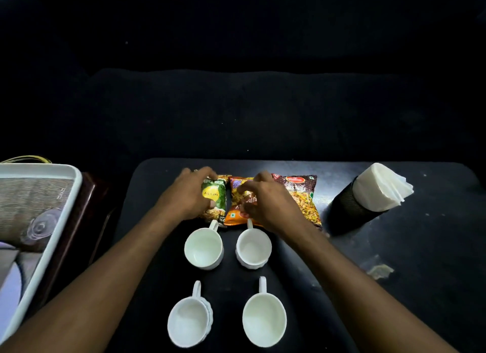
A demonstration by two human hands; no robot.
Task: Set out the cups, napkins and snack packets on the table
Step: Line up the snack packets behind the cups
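Both hands are out over the far row of snack packets on the dark counter (pixel 420 247). Left hand (pixel 188 195) curls round the green packet (pixel 214 195), thumb on its front and fingers over its top edge. Right hand (pixel 265 203) pinches the orange packet (pixel 238 203) beside it, fingers bent onto the wrapper. Touching the orange one on the right lies a maroon packet (pixel 303 195), partly under the right wrist. Just in front of the packets stand 4 white cups in 2 rows of 2: far left (pixel 203 247), far right (pixel 253 247), near left (pixel 189 321), near right (pixel 264 320), all upright with handles pointing away. Napkins (pixel 381 187) fan out of a dark holder (pixel 352 208) to the right. A white tray (pixel 39 213) sits off the counter's left end.
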